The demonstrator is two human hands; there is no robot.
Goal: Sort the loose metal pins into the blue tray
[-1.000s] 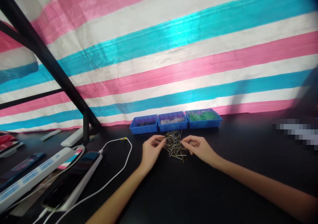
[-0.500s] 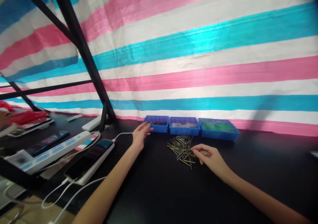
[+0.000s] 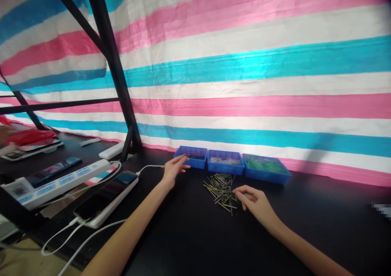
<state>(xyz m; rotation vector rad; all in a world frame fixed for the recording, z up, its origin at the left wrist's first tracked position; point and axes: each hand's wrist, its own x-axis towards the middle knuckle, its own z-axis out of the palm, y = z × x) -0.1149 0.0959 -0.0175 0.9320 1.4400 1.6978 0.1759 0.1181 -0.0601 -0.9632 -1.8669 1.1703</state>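
A loose pile of thin silver and yellowish rods (image 3: 220, 189) lies on the black table. My right hand (image 3: 255, 202) is at the pile's right edge, its thumb and forefinger pinched together; what is between them, if anything, is too small to make out. My left hand (image 3: 174, 172) has its fingers stretched out and apart at the near left corner of a blue tray (image 3: 200, 163) of small dark pieces. Beside it stand a second blue tray (image 3: 226, 170) with clear pieces and a third blue tray (image 3: 267, 177) with green pieces.
To the left lie a phone (image 3: 106, 194) on a white power bank with cables, a long white power strip (image 3: 65, 183) and another phone (image 3: 55, 172). A black metal frame post (image 3: 124, 92) rises there. Striped sheeting (image 3: 259, 104) hangs behind the trays.
The camera view has shifted slightly, so trays and pile appear lower. Both hands keep nearly the same places by the left tray and the pile.
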